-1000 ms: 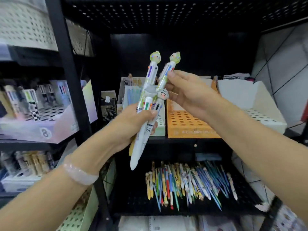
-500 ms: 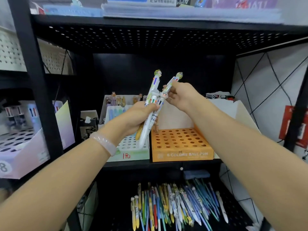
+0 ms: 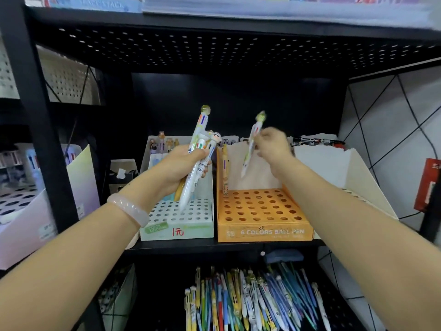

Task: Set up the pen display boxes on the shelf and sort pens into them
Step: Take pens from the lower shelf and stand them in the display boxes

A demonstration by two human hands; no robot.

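Note:
My left hand (image 3: 177,167) grips a bunch of white multicolour pens (image 3: 198,154) with figure tops, held over the white-green display box (image 3: 176,230). My right hand (image 3: 272,146) pinches a single white pen (image 3: 251,142) with a green figure top, tilted above the orange display box (image 3: 263,231) marked "6 COLORS BALL PEN". One yellow pen (image 3: 225,173) stands in the orange box's back left corner. A white display box (image 3: 358,173) sits to the right on the same shelf.
Several loose pens (image 3: 253,302) lie in a heap on the lower shelf. A black upright post (image 3: 38,130) stands left of my arm, with a pastel pen box (image 3: 81,177) beyond it. A perforated black shelf (image 3: 214,51) hangs overhead.
My right hand has pulled one pen out of the bunch and moved it right, over the orange box. The view has tilted up and drawn back.

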